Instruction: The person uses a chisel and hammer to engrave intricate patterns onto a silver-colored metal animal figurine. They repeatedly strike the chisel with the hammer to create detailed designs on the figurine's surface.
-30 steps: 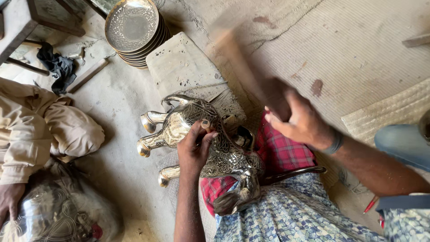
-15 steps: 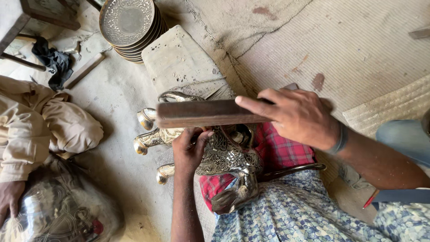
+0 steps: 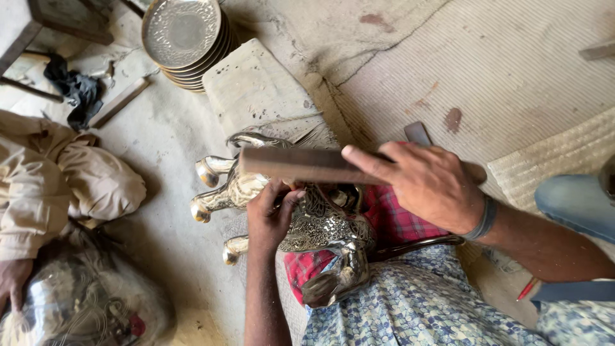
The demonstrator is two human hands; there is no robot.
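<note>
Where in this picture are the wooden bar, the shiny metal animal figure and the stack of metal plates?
wooden bar (image 3: 301, 164), head view, on the middle of its flat side.
metal animal figure (image 3: 320, 221), head view, on its patterned body.
stack of metal plates (image 3: 182, 29), head view, on the top plate's face.

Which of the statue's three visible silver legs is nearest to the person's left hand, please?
The lowest leg, just left of the left hand; the other two legs stick out farther up and left.

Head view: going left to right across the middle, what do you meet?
Beige sleeve → metal animal's legs → left hand on the embossed metal animal → right hand, its grip on a flat wooden bar → blue jeans knee.
</note>
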